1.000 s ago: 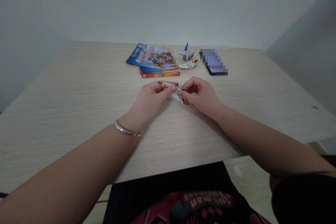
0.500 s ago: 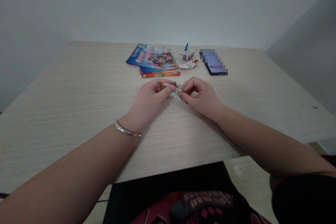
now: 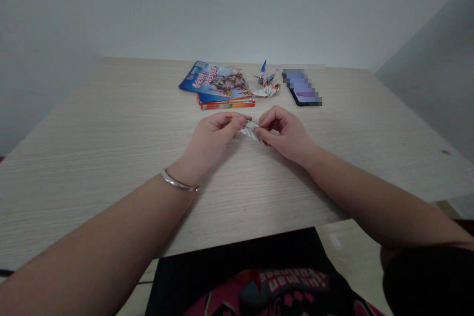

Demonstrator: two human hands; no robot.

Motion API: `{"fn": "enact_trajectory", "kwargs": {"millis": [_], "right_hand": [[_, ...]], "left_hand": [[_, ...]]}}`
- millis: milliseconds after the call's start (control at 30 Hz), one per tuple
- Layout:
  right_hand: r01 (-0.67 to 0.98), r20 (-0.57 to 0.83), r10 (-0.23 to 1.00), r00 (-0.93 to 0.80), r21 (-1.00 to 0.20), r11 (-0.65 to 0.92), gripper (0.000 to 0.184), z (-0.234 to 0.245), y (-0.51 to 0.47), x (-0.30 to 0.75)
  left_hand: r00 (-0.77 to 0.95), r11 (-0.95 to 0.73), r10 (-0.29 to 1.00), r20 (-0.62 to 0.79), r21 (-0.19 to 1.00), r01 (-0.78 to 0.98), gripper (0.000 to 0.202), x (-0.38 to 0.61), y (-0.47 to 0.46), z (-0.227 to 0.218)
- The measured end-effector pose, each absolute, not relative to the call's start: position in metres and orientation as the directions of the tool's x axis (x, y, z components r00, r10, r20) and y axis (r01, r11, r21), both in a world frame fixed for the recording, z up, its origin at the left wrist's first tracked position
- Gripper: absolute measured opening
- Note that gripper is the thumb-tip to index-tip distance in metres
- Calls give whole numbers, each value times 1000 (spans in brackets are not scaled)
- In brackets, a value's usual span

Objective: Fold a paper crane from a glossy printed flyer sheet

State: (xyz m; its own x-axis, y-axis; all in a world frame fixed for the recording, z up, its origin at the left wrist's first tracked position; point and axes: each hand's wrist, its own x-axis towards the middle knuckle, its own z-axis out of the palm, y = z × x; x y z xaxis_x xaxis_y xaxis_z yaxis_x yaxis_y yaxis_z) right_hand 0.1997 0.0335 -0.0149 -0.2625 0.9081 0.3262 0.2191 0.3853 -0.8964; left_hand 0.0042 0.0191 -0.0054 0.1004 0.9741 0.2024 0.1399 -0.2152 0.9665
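Observation:
Between my hands is a small piece of folded printed paper [image 3: 251, 131], whitish with red at its ends. My left hand [image 3: 219, 128] pinches its left part between thumb and fingers. The thumb and forefinger of my right hand [image 3: 283, 132] are closed on the right part, where a red tip pokes out below. My fingers cover much of the paper, so its full shape is hidden. Beyond my hands sit folded paper cranes [image 3: 267, 90], one with a blue upright point.
Left of the cranes lies a stack of colourful printed booklets [image 3: 217, 81] with a blue cover on top. A phone [image 3: 302, 90] with a blurred screen lies to their right. The pale wooden table [image 3: 111, 123] meets a wall [image 3: 237, 10] at the back.
My right hand has shifted slightly to the right while pinching the paper. More of the whitish paper and its red tip shows between my hands. My left hand has hardly moved.

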Motion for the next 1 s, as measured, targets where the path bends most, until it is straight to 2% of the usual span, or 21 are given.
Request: {"fn": "enact_trajectory", "kwargs": {"millis": [200, 367, 467, 700, 1000], "right_hand": [[180, 316, 917, -245, -914, 363, 32, -16, 36, 201], [115, 242, 926, -290, -952, 285, 39, -20, 37, 199], [138, 197, 927, -320, -958, 251, 37, -18, 36, 199], [265, 411, 873, -264, -839, 475, 25, -10, 31, 199], [227, 394, 880, -265, -862, 454, 23, -10, 33, 201]], "left_hand": [[90, -218, 974, 210, 972, 86, 24, 5, 21, -9], [52, -166, 985, 164, 986, 24, 21, 5, 22, -13], [59, -169, 984, 168, 985, 20, 20, 5, 22, -13], [48, -195, 979, 200, 976, -92, 22, 7, 22, -13], [34, -214, 975, 218, 971, -103, 17, 7, 21, -11]]}}
